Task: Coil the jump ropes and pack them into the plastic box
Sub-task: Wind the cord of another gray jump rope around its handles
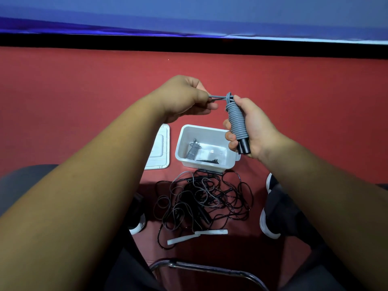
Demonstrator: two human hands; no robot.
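My right hand (pixel 252 127) grips a grey jump rope (pixel 236 120) wound tightly round its two black handles, held upright above the plastic box (pixel 182 143). My left hand (pixel 189 99) pinches the rope's free end, which runs taut to a knot at the top of the coil. Inside the box lie a coiled grey rope (pixel 192 151) and a black one (pixel 206 161). On the red floor below the box lies a tangled pile of black and grey ropes (pixel 201 202).
The box's lid (pixel 160 148) lies flat to the left of the box. White handles (pixel 197 236) lie at the pile's near edge. My shoes (pixel 266 223) flank the pile, and a chair's metal frame (pixel 210 269) is at the bottom. A black and blue wall runs along the back.
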